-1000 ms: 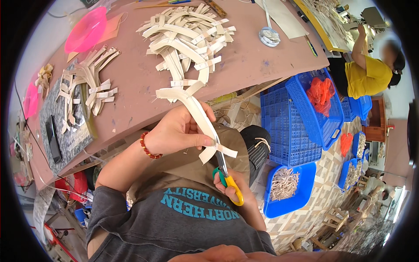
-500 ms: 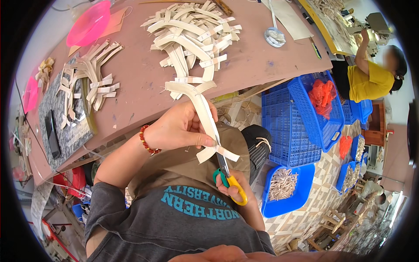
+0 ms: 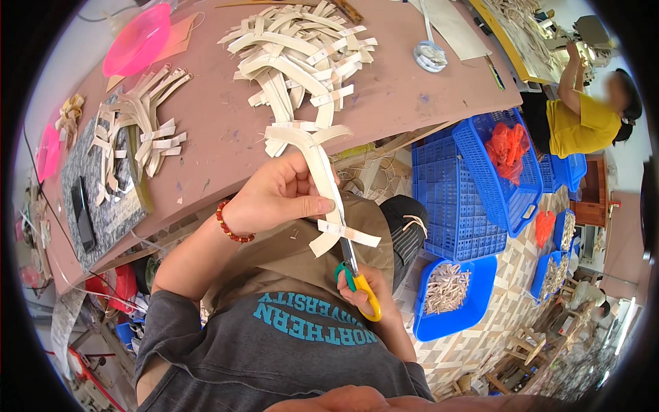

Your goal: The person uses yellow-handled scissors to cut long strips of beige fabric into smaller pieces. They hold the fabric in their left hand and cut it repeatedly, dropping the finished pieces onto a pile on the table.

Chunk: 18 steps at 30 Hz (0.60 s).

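My left hand (image 3: pixel 285 196), a red beaded bracelet at its wrist, pinches a cream fabric strap piece (image 3: pixel 316 163) between thumb and fingers. The piece hangs over the table's near edge toward my lap, with a short cross strip (image 3: pixel 360 235) near its lower end. Held in my right hand (image 3: pixel 371 288) is a pair of scissors (image 3: pixel 375 303) with one yellow and one green handle. Their metal blades point up beside the piece, partly behind its cross strip. Beyond my left hand, a large pile of similar strap pieces (image 3: pixel 295 51) lies on the table.
The brown table (image 3: pixel 213 110) also holds a smaller strap bunch (image 3: pixel 159 137), a dark phone (image 3: pixel 83 213) and a pink basin (image 3: pixel 139 40). At right stand stacked blue crates (image 3: pixel 456 206) and a blue tub (image 3: pixel 473 309) of cream scraps. A person in yellow (image 3: pixel 580 127) works farther off.
The cross strip has shifted and now lies flatter across the lower end of the strap piece. The scissors have turned slightly and their handles look closer together. My left hand keeps its pinch.
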### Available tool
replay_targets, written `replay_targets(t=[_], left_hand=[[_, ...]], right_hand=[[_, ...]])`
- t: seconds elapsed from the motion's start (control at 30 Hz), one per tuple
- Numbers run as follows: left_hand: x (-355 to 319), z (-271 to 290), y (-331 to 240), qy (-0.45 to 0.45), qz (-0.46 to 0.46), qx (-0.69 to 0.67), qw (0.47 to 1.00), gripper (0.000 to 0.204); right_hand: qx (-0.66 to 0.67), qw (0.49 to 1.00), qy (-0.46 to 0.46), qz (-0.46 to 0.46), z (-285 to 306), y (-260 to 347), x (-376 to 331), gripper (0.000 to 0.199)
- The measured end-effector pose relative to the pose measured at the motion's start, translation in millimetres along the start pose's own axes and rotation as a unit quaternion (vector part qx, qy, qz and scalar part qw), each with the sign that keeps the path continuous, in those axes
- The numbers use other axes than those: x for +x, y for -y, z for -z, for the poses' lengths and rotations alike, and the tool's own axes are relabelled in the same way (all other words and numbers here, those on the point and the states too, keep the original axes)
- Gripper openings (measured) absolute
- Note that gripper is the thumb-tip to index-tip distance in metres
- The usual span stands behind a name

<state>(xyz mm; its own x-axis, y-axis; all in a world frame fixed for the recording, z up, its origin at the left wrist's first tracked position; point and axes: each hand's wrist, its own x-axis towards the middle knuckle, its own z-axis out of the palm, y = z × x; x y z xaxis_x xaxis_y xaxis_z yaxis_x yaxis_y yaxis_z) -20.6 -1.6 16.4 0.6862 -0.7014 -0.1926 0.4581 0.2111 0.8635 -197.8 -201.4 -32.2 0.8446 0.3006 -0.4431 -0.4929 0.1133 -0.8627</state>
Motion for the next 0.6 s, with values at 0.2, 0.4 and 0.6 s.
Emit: replay_targets(t=[0.2,0.4,0.6], left_hand=[[0,-5,7,0.036,0.008,0.007,0.999,0.031],[1,-6,5,0.047,0.01,0.002,0.999,0.031],[0,-4,6,0.055,0.007,-0.006,0.998,0.031]], right_hand=[[0.036,0.998,0.022,0.04,-6,15,5,0.032],[0.044,0.998,0.036,0.03,-6,13,3,0.036],[0.047,0.998,0.031,0.013,0,3,-1,0.035]])
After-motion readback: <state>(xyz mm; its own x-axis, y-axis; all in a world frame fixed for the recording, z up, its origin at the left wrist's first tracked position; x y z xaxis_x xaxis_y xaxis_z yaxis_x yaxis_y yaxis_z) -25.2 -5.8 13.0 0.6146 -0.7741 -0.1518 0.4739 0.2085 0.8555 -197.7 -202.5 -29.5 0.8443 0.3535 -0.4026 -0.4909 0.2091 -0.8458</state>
